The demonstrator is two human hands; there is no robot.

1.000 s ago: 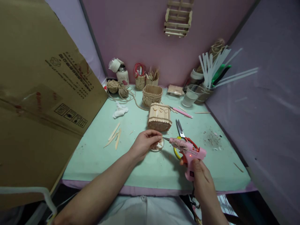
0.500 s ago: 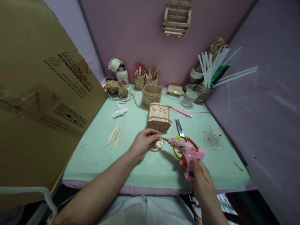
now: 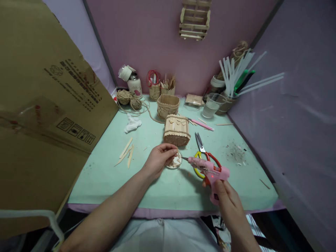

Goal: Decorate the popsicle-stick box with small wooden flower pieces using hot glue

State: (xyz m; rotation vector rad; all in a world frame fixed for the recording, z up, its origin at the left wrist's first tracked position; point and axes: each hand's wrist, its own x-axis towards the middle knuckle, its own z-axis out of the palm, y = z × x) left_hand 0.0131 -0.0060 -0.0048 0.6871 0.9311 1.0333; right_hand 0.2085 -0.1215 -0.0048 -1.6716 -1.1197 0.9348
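My right hand is wrapped around the grip of a pink hot glue gun, whose nozzle points left. Pinched in the fingertips of my left hand is a small wood piece, mostly hidden. Under those fingers lies a small round dish with wood bits in it. Just behind stands a box made of wooden sticks, trimmed with twine and small petal-shaped pieces. Scissors with red and yellow handles lie partly behind the glue gun.
Loose wooden sticks and a crumpled white tissue lie at left. Farther back are a woven-looking basket, twine balls, a pink pen-like tool and a plastic cup. A large cardboard box borders the left side.
The glue gun's nozzle has come away from my left fingertips, tipping slightly downward. My left hand keeps its pinch near the dish. The whole view has shifted a little.
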